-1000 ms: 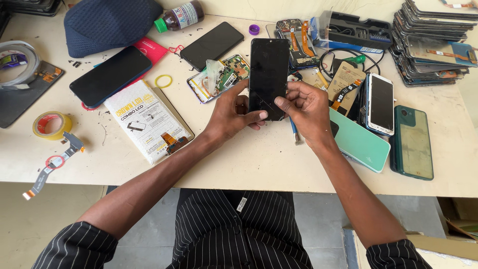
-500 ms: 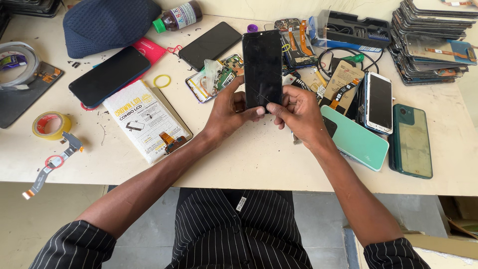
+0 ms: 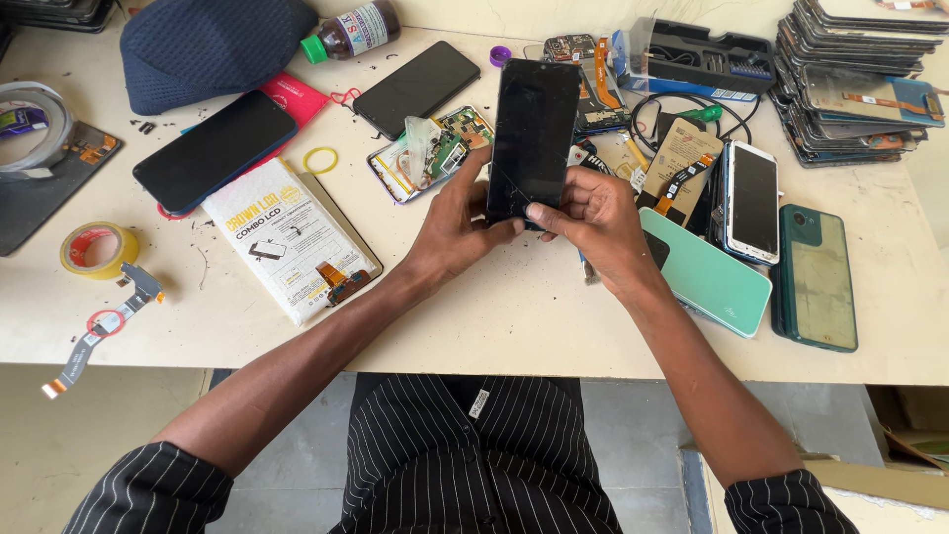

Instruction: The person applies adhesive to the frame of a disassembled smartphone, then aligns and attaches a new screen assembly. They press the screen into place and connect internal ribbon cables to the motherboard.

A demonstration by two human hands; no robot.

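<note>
Head view, near to far. Nearest, two bare forearms in striped sleeves reach over the pale counter [image 3: 514,326]. The left hand [image 3: 457,225] and right hand [image 3: 593,220] together hold a thin, flat black glass phone screen panel [image 3: 532,133] upright above the counter's middle, fingers [image 3: 539,211] of both hands closed on its lower end and side edges. Fine cracks show near that lower end, so the panel is probably light, stiff, smooth-faced and brittle; it is best taken by its long edges, never flexed or pressed on the face. Just right lies a mint-green phone back cover [image 3: 707,282]; behind, an opened phone with exposed circuit board [image 3: 427,153]; farthest, a stack of spare display panels [image 3: 855,84].
</note>
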